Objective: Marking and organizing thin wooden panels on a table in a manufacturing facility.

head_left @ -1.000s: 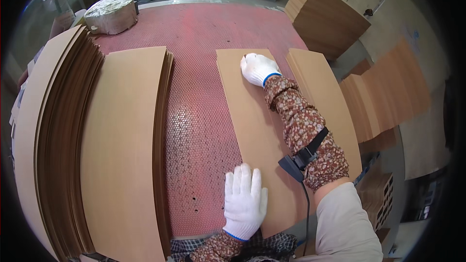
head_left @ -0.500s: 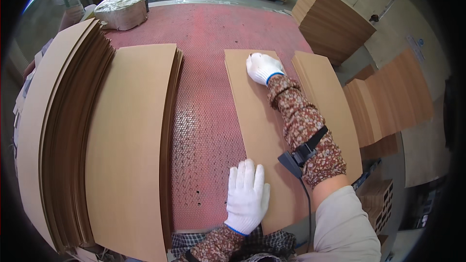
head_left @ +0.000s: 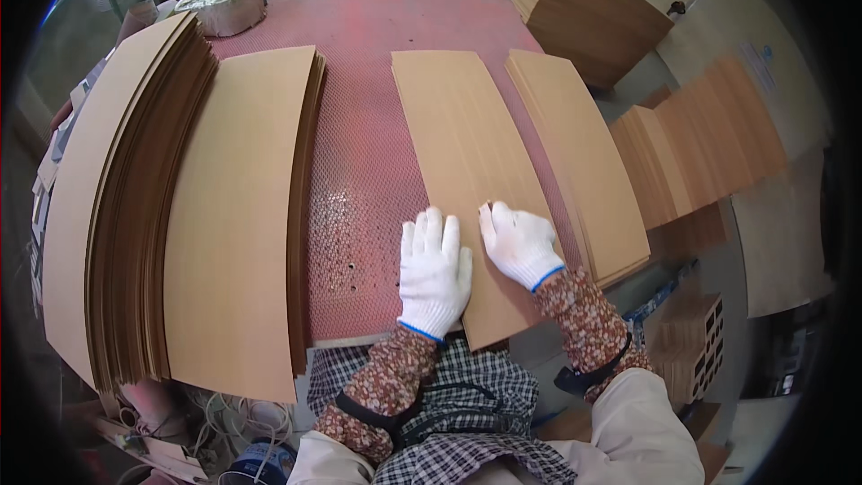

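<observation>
A long tan board (head_left: 458, 135) with a smooth face lies lengthwise before me, on a pink mesh-patterned tabletop (head_left: 359, 153). Flat along its left edge rests my left hand (head_left: 435, 269), in a white knit glove, fingers stretched toward the far side. My right hand (head_left: 519, 241), gloved the same way, is closed over the near half of the board. Its fingertips pinch together, and whatever they hold is too small to make out. To the right, a short stack of similar boards (head_left: 584, 162) lies beside the one under my hands.
Two taller stacks, a thin board pile (head_left: 233, 216) and a fanned board pile (head_left: 135, 189), stand at the left. A wrapped roll (head_left: 224, 9) sits at the far left corner. More board stacks (head_left: 588, 22) stand off the table's right side. Cords (head_left: 242, 418) hang below the left front edge.
My right hand has come back from the board's far end to its near half, beside the left hand. The left hand stays flat at the board's edge. My view has shifted.
</observation>
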Demonstrator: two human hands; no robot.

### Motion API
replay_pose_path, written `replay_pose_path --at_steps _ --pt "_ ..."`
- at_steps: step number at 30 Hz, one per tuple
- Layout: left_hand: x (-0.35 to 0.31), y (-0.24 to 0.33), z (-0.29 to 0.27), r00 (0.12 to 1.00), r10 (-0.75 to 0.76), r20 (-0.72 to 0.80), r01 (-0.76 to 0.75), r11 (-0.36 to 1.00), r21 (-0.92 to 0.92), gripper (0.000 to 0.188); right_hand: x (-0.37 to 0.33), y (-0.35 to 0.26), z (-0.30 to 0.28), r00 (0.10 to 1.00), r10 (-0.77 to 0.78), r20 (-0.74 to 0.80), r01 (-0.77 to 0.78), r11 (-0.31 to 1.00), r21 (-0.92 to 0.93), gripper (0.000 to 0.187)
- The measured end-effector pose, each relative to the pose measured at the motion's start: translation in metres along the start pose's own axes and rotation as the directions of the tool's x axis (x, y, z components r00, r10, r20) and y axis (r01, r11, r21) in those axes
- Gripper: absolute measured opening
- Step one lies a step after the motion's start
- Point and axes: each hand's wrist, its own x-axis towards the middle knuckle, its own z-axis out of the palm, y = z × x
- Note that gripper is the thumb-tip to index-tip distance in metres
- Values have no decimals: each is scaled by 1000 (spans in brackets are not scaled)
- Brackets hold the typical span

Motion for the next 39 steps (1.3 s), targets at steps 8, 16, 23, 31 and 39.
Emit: replay_pose_path --at_steps 8,16,23,31,39 --pt "-1 -2 0 996 66 -53 -64 997 44 45 -136 4 -5 997 -27 -73 37 991 130 30" --pt "0 1 -5 996 85 -42 -83 996 40 39 -203 4 6 991 43 -125 -14 975 221 30" --pt "3 2 -10 999 50 10 -50 999 -9 32 -201 -19 0 992 7 -128 26 967 255 33" --pt "-1 -2 -7 998 64 -21 -63 998 12 38 -183 -22 -7 995 -56 -87 69 985 157 30" --pt "-4 -4 -5 1000 26 3 -26 1000 -14 47 -42 -29 0 999 -34 -41 39 992 121 30"
